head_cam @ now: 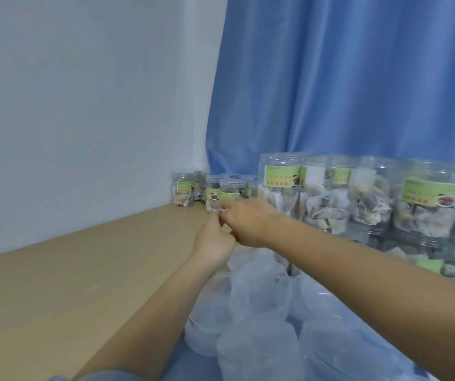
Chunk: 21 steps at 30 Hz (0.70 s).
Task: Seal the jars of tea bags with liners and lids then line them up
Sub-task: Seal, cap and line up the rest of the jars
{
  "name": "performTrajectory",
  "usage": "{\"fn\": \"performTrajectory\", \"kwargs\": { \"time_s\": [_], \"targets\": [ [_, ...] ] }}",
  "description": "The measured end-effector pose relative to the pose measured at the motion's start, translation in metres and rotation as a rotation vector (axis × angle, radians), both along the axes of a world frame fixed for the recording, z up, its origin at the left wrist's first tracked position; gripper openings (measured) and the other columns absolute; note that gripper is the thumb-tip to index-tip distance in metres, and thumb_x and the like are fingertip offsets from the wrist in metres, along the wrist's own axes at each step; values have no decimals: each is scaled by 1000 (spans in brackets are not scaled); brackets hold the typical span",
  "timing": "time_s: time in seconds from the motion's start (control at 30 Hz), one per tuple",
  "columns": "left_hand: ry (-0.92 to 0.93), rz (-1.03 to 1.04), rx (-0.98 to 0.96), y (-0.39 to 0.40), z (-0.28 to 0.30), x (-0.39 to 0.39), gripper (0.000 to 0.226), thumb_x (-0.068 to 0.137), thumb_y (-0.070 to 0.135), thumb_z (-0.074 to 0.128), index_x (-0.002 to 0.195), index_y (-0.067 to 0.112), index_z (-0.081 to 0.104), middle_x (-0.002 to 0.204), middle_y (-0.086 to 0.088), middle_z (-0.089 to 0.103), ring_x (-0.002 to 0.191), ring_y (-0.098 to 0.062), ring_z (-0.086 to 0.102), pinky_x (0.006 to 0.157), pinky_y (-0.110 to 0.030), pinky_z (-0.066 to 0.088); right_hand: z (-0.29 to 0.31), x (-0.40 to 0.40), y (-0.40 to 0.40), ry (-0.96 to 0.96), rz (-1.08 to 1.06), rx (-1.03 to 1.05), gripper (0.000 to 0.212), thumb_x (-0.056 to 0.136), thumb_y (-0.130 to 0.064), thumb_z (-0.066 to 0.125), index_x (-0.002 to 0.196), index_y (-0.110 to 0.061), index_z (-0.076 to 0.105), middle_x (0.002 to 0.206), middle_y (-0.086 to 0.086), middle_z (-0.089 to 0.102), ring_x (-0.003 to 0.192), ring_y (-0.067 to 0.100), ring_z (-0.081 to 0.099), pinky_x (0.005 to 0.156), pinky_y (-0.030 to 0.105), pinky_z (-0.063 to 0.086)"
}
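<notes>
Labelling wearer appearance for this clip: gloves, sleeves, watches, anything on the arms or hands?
Both hands, left hand and right hand, are bare: no gloves, no rings or watch visible. Forearms are uncovered up to the frame edge. A bit of blue-grey fabric shows at the bottom edge by the left arm, possibly a sleeve. The frame is blurry.

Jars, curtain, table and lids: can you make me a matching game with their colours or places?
Things:
1. curtain
2. table
3. small jars
4. lids

Matches:
A. far back in the corner by the wall
B. blue
C. piled near the front, under the arms
D. light brown

Pairs: 1-B, 2-D, 3-A, 4-C
</notes>
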<state>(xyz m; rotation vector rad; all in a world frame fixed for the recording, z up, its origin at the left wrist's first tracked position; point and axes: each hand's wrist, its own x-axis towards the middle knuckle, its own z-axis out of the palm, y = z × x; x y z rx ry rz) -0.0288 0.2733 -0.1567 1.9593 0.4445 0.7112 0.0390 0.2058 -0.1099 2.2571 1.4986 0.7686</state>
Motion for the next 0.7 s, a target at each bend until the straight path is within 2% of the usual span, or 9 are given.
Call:
{"fn": "performTrajectory", "kwargs": {
  "time_s": [0.17, 0.27, 0.37, 0.43, 0.5, 0.53, 0.6, 0.7],
  "targets": [
    [-34, -86, 11, -74, 20, 8, 35, 84, 1, 47, 118, 11, 51, 117, -11, 60, 108, -36, 57, 88, -43, 48, 18, -1, -87, -15, -45, 78, 38, 89, -19, 52, 127, -22, 50, 118, 4, 49, 107, 26, 55, 65, 34, 36],
    [-48, -112, 12, -117, 29, 19, 41, 85, 4, 51, 125, 8, 45, 116, -11, 58, 107, -40, 57, 89, -48, 49, 23, 11, -135, 0, -99, 134, 42, 88, -19, 53, 130, -24, 49, 123, 4, 50, 110, 27, 55, 71, 34, 39],
    [-108, -130, -24, -148, 38, 33, 47, 86, 8, 58, 130, 10, 41, 104, -1, 57, 102, -32, 59, 88, -44, 50, 29, 27, -174, 185, -175, 335, 46, 91, -25, 53, 136, -24, 42, 127, 9, 51, 114, 31, 53, 82, 36, 45],
    [-135, -141, -89, -162, 45, 42, 52, 86, 14, 62, 133, 10, 39, 118, -8, 57, 109, -32, 57, 92, -46, 49, 35, 41, -191, 331, -202, 506, 58, 91, -32, 55, 143, -23, 30, 123, 16, 53, 111, 34, 54, 86, 38, 46],
    [-121, -142, -136, -169, 50, 51, 66, 85, 22, 65, 140, 10, 32, 132, -10, 50, 117, -29, 52, 97, -45, 46, 41, 55, -200, 458, -228, 655, 74, 89, -39, 58, 148, -28, 16, 113, 17, 58, 103, 33, 57, 81, 36, 46],
    [-118, -147, -148, -169, 51, 56, 70, 84, 25, 67, 141, 10, 29, 133, -8, 47, 118, -27, 50, 98, -43, 45, 44, 61, -201, 502, -242, 702, 79, 88, -43, 59, 149, -32, 10, 110, 17, 59, 97, 31, 58, 76, 34, 45],
    [-139, -167, -137, -167, 53, 63, 74, 80, 26, 71, 139, 11, 29, 125, -3, 43, 111, -20, 49, 95, -37, 45, 48, 73, -196, 544, -268, 749, 83, 85, -49, 59, 149, -40, 5, 118, 18, 56, 95, 30, 58, 73, 33, 43],
    [-136, -157, -31, -159, 58, 74, 79, 77, 22, 72, 140, 10, 27, 133, -4, 41, 113, -28, 52, 91, -39, 48, 50, 88, -178, 564, -341, 766, 89, 83, -57, 58, 148, -43, 0, 147, 21, 29, 115, 36, 52, 84, 36, 42]
  ]
}}
